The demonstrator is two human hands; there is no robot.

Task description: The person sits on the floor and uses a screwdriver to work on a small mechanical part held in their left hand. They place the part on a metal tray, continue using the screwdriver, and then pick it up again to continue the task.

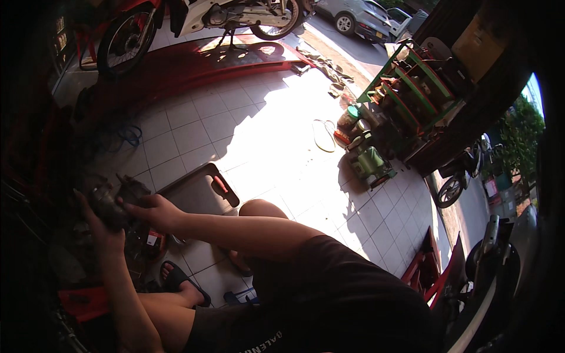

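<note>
At the left, in deep shade, my left hand [101, 226] grips a bulky dark metal engine part [105, 201] from below, its fingers along the far left side. From the right, my right hand [156, 213] reaches across with its fingers closed at a second dark metal lump [134, 187]. Whether the two lumps are joined cannot be made out. Just beyond my right hand lies a shallow tray [200, 187] with a red-handled object [220, 187] at its end. A small red box with a white label [153, 240] sits below my hands.
A motorcycle [206, 20] stands on a red platform [176, 67] at the back left. Blue cord [130, 136] lies on the tiles. To the right are a green machine [372, 165], several jars and a green rack [406, 88] of parts. Red panels [425, 267] lean lower right.
</note>
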